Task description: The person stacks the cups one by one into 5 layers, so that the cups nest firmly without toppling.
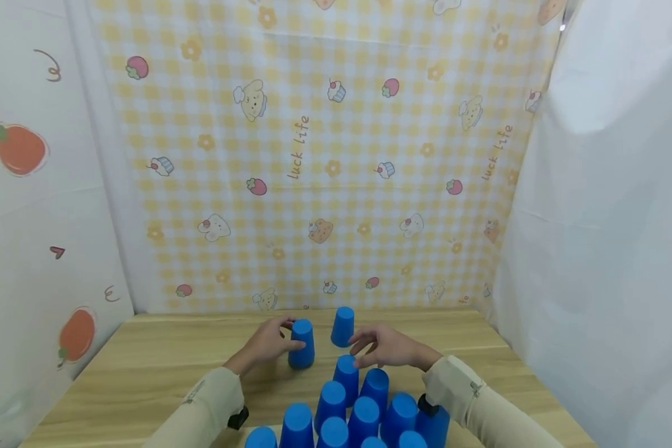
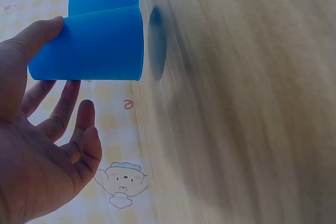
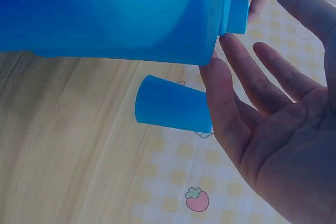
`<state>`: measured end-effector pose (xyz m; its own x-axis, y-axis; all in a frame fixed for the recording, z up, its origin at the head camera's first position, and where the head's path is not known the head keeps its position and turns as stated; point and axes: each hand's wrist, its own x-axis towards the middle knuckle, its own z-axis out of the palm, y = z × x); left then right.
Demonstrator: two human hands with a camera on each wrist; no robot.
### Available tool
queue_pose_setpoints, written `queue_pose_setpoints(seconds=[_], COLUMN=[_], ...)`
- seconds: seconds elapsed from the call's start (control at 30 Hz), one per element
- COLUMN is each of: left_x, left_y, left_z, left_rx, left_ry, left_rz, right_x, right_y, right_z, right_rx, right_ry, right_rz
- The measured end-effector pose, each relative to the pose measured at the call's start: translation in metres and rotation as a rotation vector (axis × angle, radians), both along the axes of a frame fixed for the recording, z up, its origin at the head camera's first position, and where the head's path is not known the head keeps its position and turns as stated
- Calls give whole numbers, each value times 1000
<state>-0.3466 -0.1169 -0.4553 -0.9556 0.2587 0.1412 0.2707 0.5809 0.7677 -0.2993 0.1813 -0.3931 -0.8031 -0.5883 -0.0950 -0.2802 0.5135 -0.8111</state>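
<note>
An upside-down blue cup [image 1: 302, 351] stands on the wooden tabletop [image 1: 145, 361], gripped by the left hand [image 1: 266, 344] with fingers [image 2: 63, 106] spread, thumb on its side. Just right stands a second blue cup [image 1: 343, 326]; the right hand [image 1: 385, 348], fingers [image 3: 247, 77] apart, seems to touch a third cup [image 1: 346, 372] fronting the cluster of cups [image 1: 364, 417] near the front edge. Bare wood lies left and right, and the checked backdrop [image 1: 313, 155] reads "luck life".

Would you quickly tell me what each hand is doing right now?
Left hand: thumb and fingers around an upside-down blue cup.
Right hand: open, holding nothing, fingers spread above the cup stack.
</note>
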Motion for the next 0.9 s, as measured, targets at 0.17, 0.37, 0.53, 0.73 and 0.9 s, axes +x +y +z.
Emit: queue_pose_setpoints(seconds=[0.17, 0.37, 0.53, 0.73, 0.9], left_x=[-4, -7, -13, -19, -25], left_y=[9, 15, 17, 19, 19], left_z=[6, 8, 6, 2, -1], left_rx=[-45, -67, -67, -68, -65], left_ry=[-9, -5, -2, 0, 14], left_rz=[22, 55, 42, 37, 25], right_x=[1, 1, -1, -1, -2], right_y=[2, 2, 2, 1, 0], right_z=[-1, -5, -5, -10, -12], right_rx=[2, 6, 5, -2, 8], right_ry=[15, 24, 22, 12, 7], right_rz=[12, 29, 29, 31, 41])
